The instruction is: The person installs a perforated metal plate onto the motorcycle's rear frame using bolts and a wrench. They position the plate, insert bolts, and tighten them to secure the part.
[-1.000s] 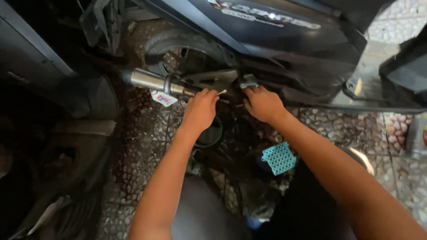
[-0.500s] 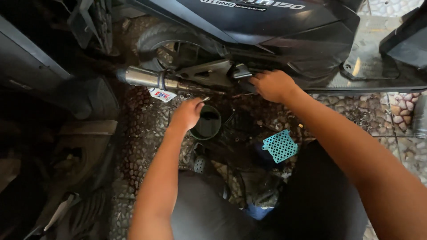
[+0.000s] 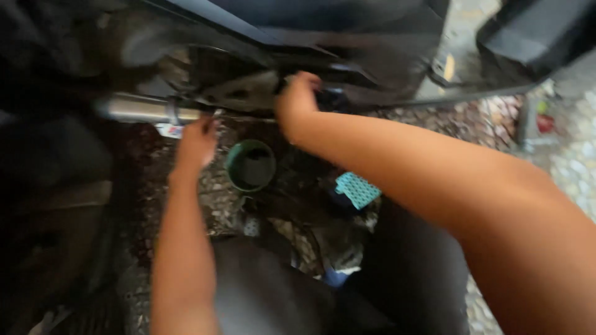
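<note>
The view is blurred by motion. My right hand [image 3: 299,99] reaches under the dark scooter body [image 3: 347,37], its fingers curled on a dark part [image 3: 329,99] at the underside. My left hand [image 3: 197,142] hovers just below the silver exhaust pipe [image 3: 146,108], beside a small white and red tag [image 3: 169,130]. Its fingers look partly curled; blur hides whether they hold anything. A dark green round cup [image 3: 250,164] with dark liquid inside sits on the floor between my hands.
A teal perforated piece [image 3: 358,189] lies on the pebbled floor [image 3: 434,121] right of the cup. My dark-clothed knees [image 3: 273,291] fill the lower middle. Another dark panel [image 3: 540,31] stands at top right, dark parts at the left.
My left hand dropped from the scooter's underside and now sits lower left, near the pipe. My right hand stayed on the dark part. The camera moved closer and shifted.
</note>
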